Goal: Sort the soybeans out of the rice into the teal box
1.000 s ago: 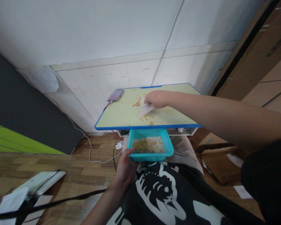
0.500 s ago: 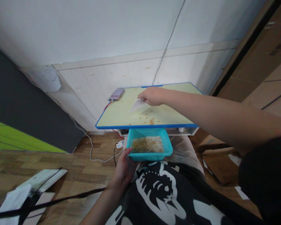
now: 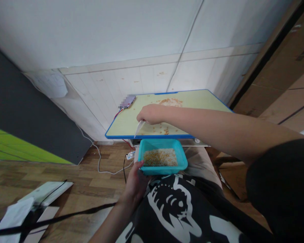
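Note:
My left hand [image 3: 136, 180] grips the near left corner of a turquoise plastic tub [image 3: 164, 170], thumb over the rim. Inside the tub lies a layer of grains [image 3: 160, 157], yellow kernels toward the left and whitish ones toward the right. The tub sits just below the table's front edge, above my lap. My right hand [image 3: 152, 114] is closed on a thin white sheet [image 3: 139, 127], which tilts down to the table's front edge. Behind that hand a patch of mixed orange and white grains [image 3: 171, 102] is spread on the tabletop, and loose orange kernels [image 3: 166, 130] lie near the front edge.
The low table [image 3: 116, 126] has a pale yellow top with a blue rim and stands against the wall. A blurred phone-like object [image 3: 127, 101] with a red cable lies at its back left. A power strip [image 3: 130, 155] and cords are on the floor; cardboard [image 3: 283, 74] stands at right.
My right hand has moved left and toward me with the white sheet, which now tilts more steeply at the table's edge. The grain patch behind has come into view. My left hand keeps its hold.

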